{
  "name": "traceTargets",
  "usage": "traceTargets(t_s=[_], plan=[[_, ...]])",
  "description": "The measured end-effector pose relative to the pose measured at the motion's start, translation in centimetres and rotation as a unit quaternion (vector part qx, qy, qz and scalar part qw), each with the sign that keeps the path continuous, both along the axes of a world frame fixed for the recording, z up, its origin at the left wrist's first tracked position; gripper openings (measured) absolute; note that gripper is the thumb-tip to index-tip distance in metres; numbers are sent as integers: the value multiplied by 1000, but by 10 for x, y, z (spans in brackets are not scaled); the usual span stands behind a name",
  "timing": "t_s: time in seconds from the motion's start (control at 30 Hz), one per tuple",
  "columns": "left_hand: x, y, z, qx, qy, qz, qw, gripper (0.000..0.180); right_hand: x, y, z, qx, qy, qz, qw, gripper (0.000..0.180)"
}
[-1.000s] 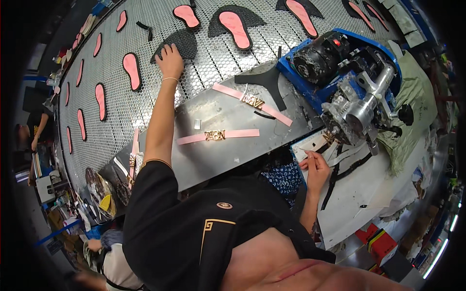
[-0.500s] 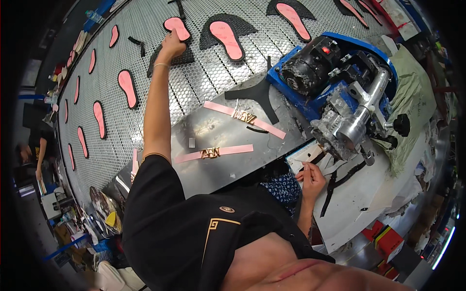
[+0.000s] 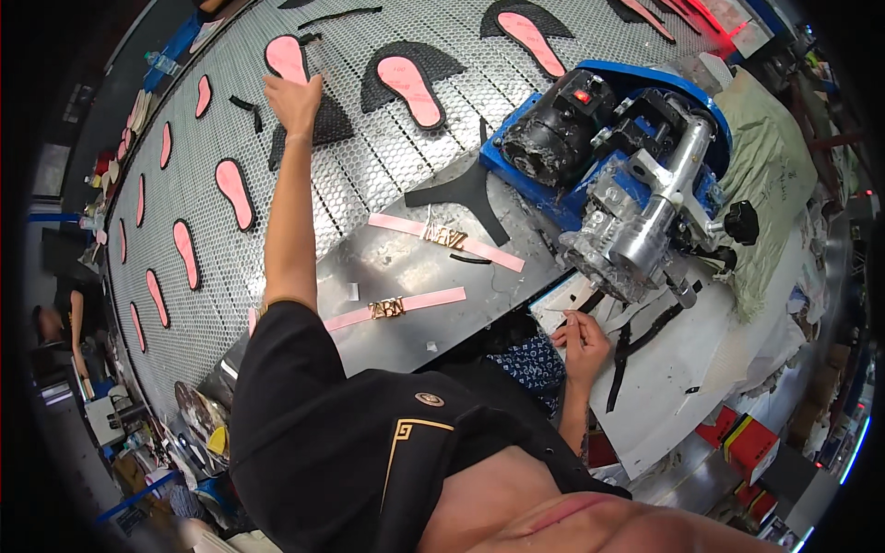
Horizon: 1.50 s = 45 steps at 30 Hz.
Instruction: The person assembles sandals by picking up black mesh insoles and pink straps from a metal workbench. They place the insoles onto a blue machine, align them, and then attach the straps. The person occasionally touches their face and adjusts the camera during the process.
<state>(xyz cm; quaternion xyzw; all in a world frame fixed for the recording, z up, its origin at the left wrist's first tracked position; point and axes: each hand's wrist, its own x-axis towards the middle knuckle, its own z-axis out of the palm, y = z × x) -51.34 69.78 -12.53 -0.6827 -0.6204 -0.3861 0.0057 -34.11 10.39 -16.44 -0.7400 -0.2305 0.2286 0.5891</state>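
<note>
While the left hand is stretched far across the perforated conveyor, its fingers are laid flat on a pink insole, not closed around it. Near the blue machine, the right hand is pinched on a black strap. Two pink straps are laid on the metal plate between.

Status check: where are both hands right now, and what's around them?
Left hand stretched out, flat on the black piece beside a pink insole. Right hand pinching a black strip on white paper, near the blue machine. Nothing blocking.
</note>
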Motion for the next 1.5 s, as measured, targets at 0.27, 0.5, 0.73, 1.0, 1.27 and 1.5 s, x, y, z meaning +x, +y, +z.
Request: traceTargets(t_s=[0.27,0.5,0.73,1.0,1.27,1.5], plan=[[-67,-86,-30,-143,-17,-52,988,99,-1,1,-3,-5,-26,24,999,13],[-23,-27,29,-61,-89,-109,988,99,0,3,-2,0,-15,24,1000,14],[15,50,92,-66,-15,-68,995,92,1,1,-4,5,-13,14,1000,15],[9,22,127,-27,-86,-95,991,105,0,0,0,4,-19,19,1000,15],[-46,-55,139,31,-120,-285,950,92,-9,3,14,-10,-107,49,993,12],[-93,-227,164,-137,-248,-519,806,83,-43,130,129,141,-334,153,920,72]])
